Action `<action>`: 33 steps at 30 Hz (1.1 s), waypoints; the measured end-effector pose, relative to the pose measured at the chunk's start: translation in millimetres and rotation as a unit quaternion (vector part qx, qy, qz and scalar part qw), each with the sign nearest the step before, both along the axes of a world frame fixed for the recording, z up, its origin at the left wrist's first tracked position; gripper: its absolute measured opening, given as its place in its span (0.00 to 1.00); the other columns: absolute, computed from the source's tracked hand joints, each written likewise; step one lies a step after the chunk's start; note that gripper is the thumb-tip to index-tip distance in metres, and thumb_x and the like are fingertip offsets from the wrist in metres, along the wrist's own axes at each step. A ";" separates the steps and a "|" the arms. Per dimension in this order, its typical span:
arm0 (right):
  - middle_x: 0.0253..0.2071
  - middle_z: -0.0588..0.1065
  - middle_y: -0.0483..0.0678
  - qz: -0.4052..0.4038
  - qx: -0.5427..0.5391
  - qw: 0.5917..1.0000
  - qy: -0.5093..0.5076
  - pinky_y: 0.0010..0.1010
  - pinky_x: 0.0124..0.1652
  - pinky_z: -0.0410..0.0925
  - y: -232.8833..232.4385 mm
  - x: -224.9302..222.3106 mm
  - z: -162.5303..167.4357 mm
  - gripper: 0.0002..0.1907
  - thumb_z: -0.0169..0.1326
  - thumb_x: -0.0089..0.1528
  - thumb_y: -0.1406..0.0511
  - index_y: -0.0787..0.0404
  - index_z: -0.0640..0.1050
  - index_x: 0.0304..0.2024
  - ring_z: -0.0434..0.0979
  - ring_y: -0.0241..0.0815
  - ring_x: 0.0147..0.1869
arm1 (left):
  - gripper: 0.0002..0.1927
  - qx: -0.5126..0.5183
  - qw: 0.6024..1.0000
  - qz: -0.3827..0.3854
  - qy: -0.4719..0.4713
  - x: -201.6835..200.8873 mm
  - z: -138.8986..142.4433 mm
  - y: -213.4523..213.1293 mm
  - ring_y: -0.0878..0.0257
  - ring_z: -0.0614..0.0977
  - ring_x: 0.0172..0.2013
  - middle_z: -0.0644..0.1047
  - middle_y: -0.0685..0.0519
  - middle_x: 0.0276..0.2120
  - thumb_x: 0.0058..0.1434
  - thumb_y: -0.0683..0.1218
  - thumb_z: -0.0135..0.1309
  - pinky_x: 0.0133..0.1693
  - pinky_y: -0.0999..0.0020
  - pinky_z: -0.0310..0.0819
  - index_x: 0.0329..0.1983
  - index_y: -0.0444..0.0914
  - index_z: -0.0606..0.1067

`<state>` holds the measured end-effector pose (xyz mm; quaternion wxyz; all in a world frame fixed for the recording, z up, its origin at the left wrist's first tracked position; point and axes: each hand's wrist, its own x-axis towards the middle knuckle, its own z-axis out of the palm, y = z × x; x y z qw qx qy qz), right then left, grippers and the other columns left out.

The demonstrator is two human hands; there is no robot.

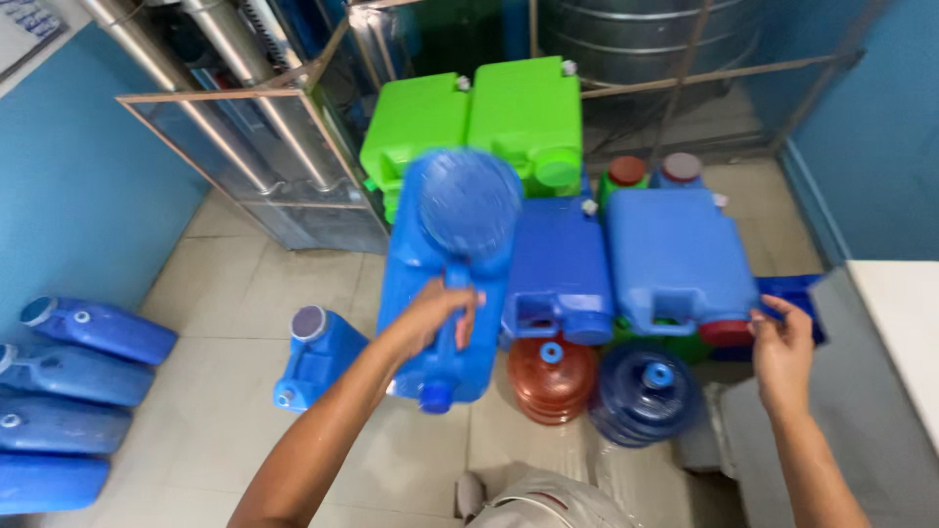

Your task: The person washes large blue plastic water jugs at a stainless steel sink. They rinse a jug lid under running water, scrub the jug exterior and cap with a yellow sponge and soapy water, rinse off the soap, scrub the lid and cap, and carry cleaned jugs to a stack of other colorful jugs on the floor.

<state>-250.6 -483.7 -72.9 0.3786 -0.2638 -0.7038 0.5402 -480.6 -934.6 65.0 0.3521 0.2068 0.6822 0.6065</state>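
Observation:
My left hand (430,315) grips the handle of a blue round scoop or funnel-like tool (469,203), blurred by motion, held above a blue jerrycan (435,342) lying on its side. My right hand (782,350) touches the corner of another blue jerrycan (675,254) with a red cap (726,332), near a dark blue lid or tray (797,293). A third blue jerrycan (559,264) lies between these two. Two green jerrycans (489,117) are stacked behind them.
A red round water bottle (552,379) and a dark blue one (644,393) stand in front. A small blue can (318,354) sits on the tiled floor at left, several blue cans (68,391) lie by the left wall. Metal frame (245,147) and steel tank (636,39) behind; white counter (905,332) at right.

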 end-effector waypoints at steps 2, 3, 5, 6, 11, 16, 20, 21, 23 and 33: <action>0.53 0.71 0.56 0.024 0.059 0.997 -0.031 0.28 0.51 0.68 -35.7 -58.4 -26.4 0.16 0.52 0.70 0.70 0.65 0.73 0.60 0.75 0.40 0.49 | 0.23 -0.097 0.978 -0.061 0.174 -34.5 -55.3 -43.6 0.60 0.80 0.18 0.77 0.43 0.13 0.62 0.45 0.56 0.33 0.68 0.78 0.11 0.32 0.74; 0.54 0.70 0.56 0.038 0.090 0.994 -0.049 0.29 0.51 0.68 -54.6 -86.2 -37.2 0.16 0.52 0.68 0.70 0.65 0.74 0.59 0.76 0.40 0.49 | 0.20 -0.178 0.969 -0.083 0.151 -53.1 -80.0 -66.8 0.58 0.79 0.17 0.77 0.42 0.14 0.60 0.46 0.56 0.29 0.63 0.76 0.15 0.29 0.74; 0.52 0.70 0.58 0.048 0.093 0.986 -0.132 0.34 0.48 0.69 -94.1 -134.2 -58.1 0.17 0.53 0.68 0.69 0.63 0.76 0.60 0.74 0.48 0.45 | 0.14 -0.366 0.923 -0.091 0.071 -77.7 -134.1 -109.6 0.52 0.82 0.25 0.78 0.41 0.23 0.56 0.48 0.58 0.33 0.52 0.80 0.31 0.30 0.74; 0.51 0.69 0.59 0.049 0.096 0.980 -0.168 0.37 0.47 0.70 -108.7 -158.5 -65.7 0.17 0.54 0.68 0.69 0.61 0.77 0.60 0.73 0.51 0.43 | 0.14 -0.383 0.908 -0.117 0.121 -91.9 -155.5 -128.6 0.50 0.82 0.29 0.79 0.41 0.27 0.55 0.49 0.57 0.35 0.52 0.79 0.35 0.32 0.76; 0.58 0.69 0.57 0.102 0.135 0.973 -0.155 0.36 0.54 0.69 -140.0 -214.6 -114.5 0.18 0.52 0.64 0.70 0.60 0.76 0.57 0.74 0.50 0.56 | 0.20 -0.428 0.816 -0.237 0.309 -130.8 -249.2 -171.5 0.43 0.82 0.41 0.81 0.39 0.38 0.55 0.51 0.57 0.44 0.49 0.77 0.48 0.37 0.78; 0.63 0.66 0.57 0.137 0.163 0.955 -0.205 0.37 0.49 0.71 -141.1 -269.6 -166.4 0.20 0.53 0.60 0.70 0.58 0.76 0.56 0.75 0.52 0.56 | 0.19 -0.380 0.808 -0.204 0.402 -181.8 -318.0 -147.1 0.41 0.83 0.34 0.81 0.40 0.33 0.59 0.50 0.54 0.38 0.44 0.78 0.51 0.38 0.76; 0.65 0.66 0.54 0.146 0.191 0.934 -0.265 0.37 0.45 0.72 -143.8 -313.8 -199.0 0.21 0.52 0.61 0.69 0.56 0.75 0.58 0.76 0.52 0.47 | 0.13 -0.354 0.797 -0.188 0.451 -224.4 -360.1 -120.6 0.42 0.83 0.27 0.80 0.42 0.25 0.64 0.51 0.50 0.33 0.44 0.77 0.45 0.39 0.76; 0.67 0.66 0.54 0.143 0.187 0.927 -0.293 0.37 0.44 0.72 -146.2 -321.9 -205.0 0.22 0.52 0.62 0.68 0.55 0.74 0.59 0.78 0.51 0.42 | 0.12 -0.349 0.793 -0.181 0.466 -231.3 -368.7 -113.5 0.42 0.83 0.25 0.79 0.43 0.23 0.65 0.51 0.50 0.32 0.45 0.77 0.43 0.39 0.76; 0.66 0.66 0.55 0.166 0.224 0.917 -0.284 0.38 0.45 0.72 -154.6 -335.7 -214.5 0.21 0.52 0.61 0.67 0.56 0.74 0.58 0.77 0.53 0.47 | 0.11 -0.343 0.791 -0.158 0.482 -247.2 -384.9 -100.0 0.46 0.84 0.30 0.80 0.45 0.28 0.71 0.53 0.51 0.35 0.48 0.78 0.44 0.40 0.75; 0.66 0.66 0.55 0.329 0.318 0.842 -0.286 0.44 0.60 0.67 -270.2 -421.2 -219.8 0.21 0.49 0.64 0.63 0.58 0.72 0.59 0.69 0.60 0.67 | 0.32 -0.254 0.793 -0.058 0.551 -248.0 -443.0 -109.3 0.47 0.79 0.49 0.80 0.46 0.44 0.39 0.57 0.66 0.52 0.50 0.70 0.46 0.39 0.74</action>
